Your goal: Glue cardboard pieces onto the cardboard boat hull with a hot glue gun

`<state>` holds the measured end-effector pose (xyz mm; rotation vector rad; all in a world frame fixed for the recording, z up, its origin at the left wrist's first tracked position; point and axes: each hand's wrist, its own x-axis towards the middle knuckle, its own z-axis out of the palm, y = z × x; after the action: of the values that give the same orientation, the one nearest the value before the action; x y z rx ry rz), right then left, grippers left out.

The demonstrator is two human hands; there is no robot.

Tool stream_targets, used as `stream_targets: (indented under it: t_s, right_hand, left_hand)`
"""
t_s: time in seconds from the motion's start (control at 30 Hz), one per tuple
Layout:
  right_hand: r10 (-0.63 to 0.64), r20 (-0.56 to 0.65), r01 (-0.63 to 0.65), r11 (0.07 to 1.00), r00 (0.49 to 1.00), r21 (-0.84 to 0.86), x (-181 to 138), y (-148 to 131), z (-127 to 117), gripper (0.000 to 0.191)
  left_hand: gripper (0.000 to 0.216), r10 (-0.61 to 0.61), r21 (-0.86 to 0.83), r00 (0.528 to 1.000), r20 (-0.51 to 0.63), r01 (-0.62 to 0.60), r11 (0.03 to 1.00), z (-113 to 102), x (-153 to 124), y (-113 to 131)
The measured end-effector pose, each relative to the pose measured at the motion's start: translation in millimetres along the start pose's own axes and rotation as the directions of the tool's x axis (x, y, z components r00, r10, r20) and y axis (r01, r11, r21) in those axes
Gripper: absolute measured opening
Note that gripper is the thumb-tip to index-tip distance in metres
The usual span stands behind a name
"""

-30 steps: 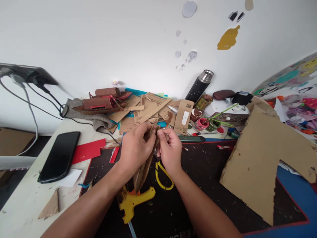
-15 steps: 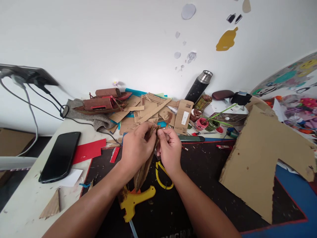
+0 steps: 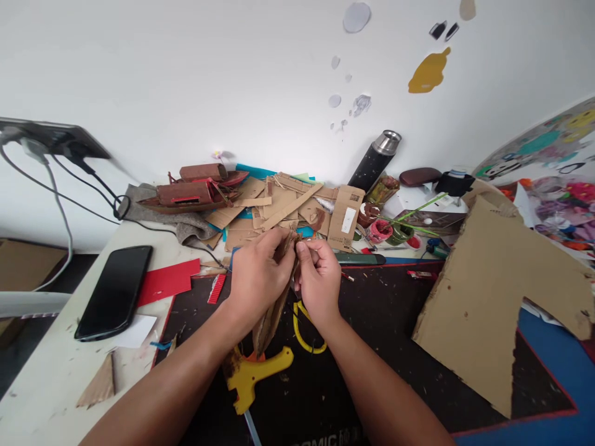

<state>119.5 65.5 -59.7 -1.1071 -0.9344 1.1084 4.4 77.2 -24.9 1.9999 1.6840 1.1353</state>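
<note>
A long, narrow cardboard piece [image 3: 272, 322] with folded sides runs from between my hands down toward the mat. My left hand [image 3: 260, 269] is closed around its upper part, fingers over the far end. At that same end, my right hand [image 3: 318, 275] pinches the cardboard edge between thumb and fingers. The fingertips hide the exact spot they press. Just below the cardboard lies a yellow hot glue gun [image 3: 255, 375] with a glue stick in its back. Yellow-handled scissors [image 3: 304, 334] lie under my right wrist, partly covered.
Cardboard scraps [image 3: 283, 207] and brown model boats [image 3: 186, 195] are piled along the wall. Paint jars [image 3: 380, 230] and a black thermos [image 3: 374, 161] stand behind right. A large cardboard sheet [image 3: 493, 297] covers the right side. A phone [image 3: 116, 291] lies at left on red paper.
The hands keep the same hold on the cardboard piece. Only the view has shifted very slightly; nothing else has visibly moved.
</note>
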Motion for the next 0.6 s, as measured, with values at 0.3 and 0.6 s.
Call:
stream_targets:
  t_s: [0.3, 0.6]
  right_hand:
    - [-0.01, 0.003, 0.01, 1.0, 1.0, -0.015, -0.7, -0.9, -0.8, 0.037]
    - [0.008, 0.009, -0.008, 1.0, 1.0, 0.023, -0.5, 0.6, -1.7, 0.037]
  left_hand:
    - [0.012, 0.04, 0.029, 0.999, -0.009, -0.04, 0.999, 0.9, -1.3, 0.1]
    - [0.012, 0.078, -0.002, 0.997, -0.023, -0.078, 0.997, 2.4, -2.2, -1.7]
